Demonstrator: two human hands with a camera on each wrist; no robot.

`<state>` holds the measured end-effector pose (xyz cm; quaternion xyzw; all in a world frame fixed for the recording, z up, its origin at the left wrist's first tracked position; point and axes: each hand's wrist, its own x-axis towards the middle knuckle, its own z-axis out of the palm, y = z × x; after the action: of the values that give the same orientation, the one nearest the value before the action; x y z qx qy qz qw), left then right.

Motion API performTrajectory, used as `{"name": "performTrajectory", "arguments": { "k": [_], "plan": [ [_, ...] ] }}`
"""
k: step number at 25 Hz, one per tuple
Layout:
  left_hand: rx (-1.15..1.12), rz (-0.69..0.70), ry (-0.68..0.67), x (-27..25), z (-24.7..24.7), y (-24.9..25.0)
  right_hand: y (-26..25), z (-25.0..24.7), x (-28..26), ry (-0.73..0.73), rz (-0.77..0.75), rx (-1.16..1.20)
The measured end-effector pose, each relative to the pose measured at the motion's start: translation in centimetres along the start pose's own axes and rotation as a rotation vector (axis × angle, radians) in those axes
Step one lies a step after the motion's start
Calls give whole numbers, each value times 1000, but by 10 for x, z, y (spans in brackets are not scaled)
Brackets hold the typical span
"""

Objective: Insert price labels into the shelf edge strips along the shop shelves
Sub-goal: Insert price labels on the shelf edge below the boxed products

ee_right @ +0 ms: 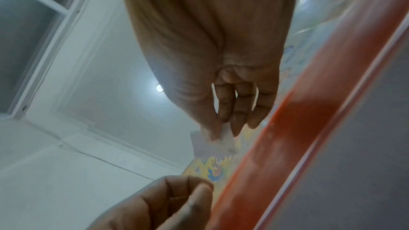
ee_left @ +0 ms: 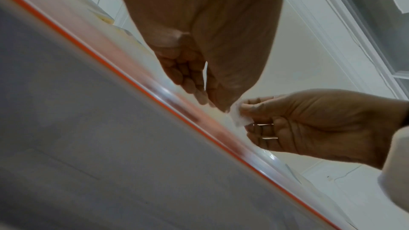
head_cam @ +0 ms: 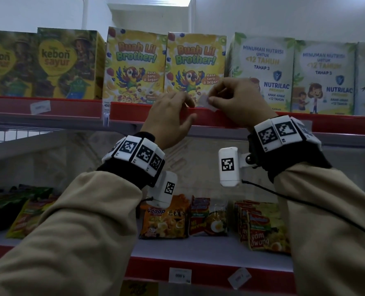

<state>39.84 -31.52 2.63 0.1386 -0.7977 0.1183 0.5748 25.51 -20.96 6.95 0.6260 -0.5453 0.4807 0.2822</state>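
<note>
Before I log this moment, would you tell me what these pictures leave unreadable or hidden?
- Print on the price label: head view, too small, partly covered by the right hand.
- Whether its lower edge sits inside the red edge strip: right wrist view blurred.
- What the left hand grips: fingertips hidden behind the strip's lip.

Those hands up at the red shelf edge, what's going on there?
A person is putting price labels into the shelf strips. The right hand pinches a small white label just above the red edge strip of the upper shelf, below the yellow parrot cereal boxes. The left hand rests at the strip beside it, fingers curled over the top edge. The label is not yet seated. Other labels already sit in the lower strip.
</note>
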Motion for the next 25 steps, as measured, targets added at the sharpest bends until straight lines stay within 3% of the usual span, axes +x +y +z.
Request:
{"name": "performTrajectory", "arguments": {
  "k": [3, 7, 9, 13, 20, 22, 25],
  "plan": [
    [-20, -7, 50, 0, 4, 1, 2, 5, -9, 168, 98, 313],
    [-44, -36, 42, 0, 7, 2, -2, 20, -22, 175, 223, 698],
    [-50, -34, 43, 1, 7, 1, 0, 27, -27, 164, 242, 761],
    [-55, -14, 67, 0, 10, 0, 6, 29, -29, 168, 191, 569],
    [43, 12, 53, 1, 11, -1, 15, 12, -20, 128, -80, 37],
    [61, 55, -17, 2, 3, -2, 20, 10, -14, 126, -56, 72],
    [154, 130, -227, 9, -23, -14, 24, 15, -10, 224, -66, 98]
  ]
}}
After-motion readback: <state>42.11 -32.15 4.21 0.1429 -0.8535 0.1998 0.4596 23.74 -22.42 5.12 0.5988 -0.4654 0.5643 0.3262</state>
